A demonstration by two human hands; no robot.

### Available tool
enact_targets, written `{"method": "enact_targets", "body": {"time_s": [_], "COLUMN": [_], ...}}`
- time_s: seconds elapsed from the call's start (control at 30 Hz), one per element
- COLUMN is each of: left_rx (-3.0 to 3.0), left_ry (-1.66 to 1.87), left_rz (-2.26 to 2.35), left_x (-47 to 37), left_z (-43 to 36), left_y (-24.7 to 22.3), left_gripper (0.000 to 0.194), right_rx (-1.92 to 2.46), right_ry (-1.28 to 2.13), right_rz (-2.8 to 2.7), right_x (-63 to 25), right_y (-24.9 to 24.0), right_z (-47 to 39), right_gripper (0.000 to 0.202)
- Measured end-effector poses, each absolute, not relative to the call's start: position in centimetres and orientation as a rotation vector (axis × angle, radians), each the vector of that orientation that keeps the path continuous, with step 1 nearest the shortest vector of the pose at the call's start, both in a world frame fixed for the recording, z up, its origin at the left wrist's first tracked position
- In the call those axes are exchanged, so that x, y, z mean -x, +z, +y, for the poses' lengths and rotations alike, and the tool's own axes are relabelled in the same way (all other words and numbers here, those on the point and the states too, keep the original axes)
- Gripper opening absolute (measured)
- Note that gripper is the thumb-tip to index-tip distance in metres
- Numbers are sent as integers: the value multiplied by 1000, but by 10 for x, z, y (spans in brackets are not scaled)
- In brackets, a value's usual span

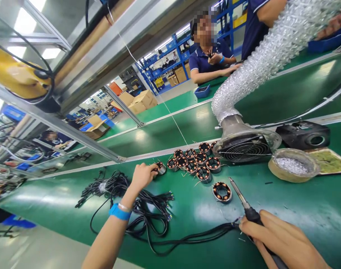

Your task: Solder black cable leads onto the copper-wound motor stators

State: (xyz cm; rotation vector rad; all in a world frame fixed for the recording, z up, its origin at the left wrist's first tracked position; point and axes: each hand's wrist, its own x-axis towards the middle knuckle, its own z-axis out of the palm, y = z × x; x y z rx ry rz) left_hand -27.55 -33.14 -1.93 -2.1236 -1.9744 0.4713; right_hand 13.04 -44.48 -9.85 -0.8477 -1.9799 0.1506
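Observation:
My left hand [144, 175], with a blue band at the wrist, reaches over the cables, its fingers closed on a motor stator [161, 169] at the left end of a group of stators. In my right hand [282, 239] is a soldering iron [251, 213], its tip pointing up and left. Just left of that tip, a single copper-wound stator [222, 192] lies flat on the green bench. Several more stators [191, 167] with loose wire ends stand close together behind it. Black cables [156, 220] with stripped coloured ends lie bundled under my left forearm, some running toward my right hand.
A fume extractor fan [245, 150] with a silver flexible duct [251, 71] stands behind the stators. To its right are a bowl of metal shavings [292, 164], a black holder [305, 134] and a greenish sponge tray [331, 160]. A metal frame crosses overhead. Co-workers sit across the line.

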Motion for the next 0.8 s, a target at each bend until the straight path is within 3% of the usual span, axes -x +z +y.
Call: {"method": "enact_targets", "body": {"time_s": [0.17, 0.47, 0.63, 0.8], "left_rx": [2326, 2567, 2784, 3376], "left_ry": [406, -14, -612, -642], "left_rz": [-1872, -1491, -1595, -1926], "left_x": [249, 181, 130, 81], "left_z": [-377, -379, -420, -436], "left_y": [-31, -40, -23, -34], "left_gripper": [24, 27, 30, 31], "right_rx": [782, 768, 741, 690], "right_ry": [208, 244, 256, 237], "right_rz": [-2029, -2019, -2006, -2005], "right_x": [-129, -125, -123, -124], "right_y": [-91, -87, -84, -84], "right_z": [-444, -441, -439, -439], "right_gripper": [28, 24, 23, 29]}}
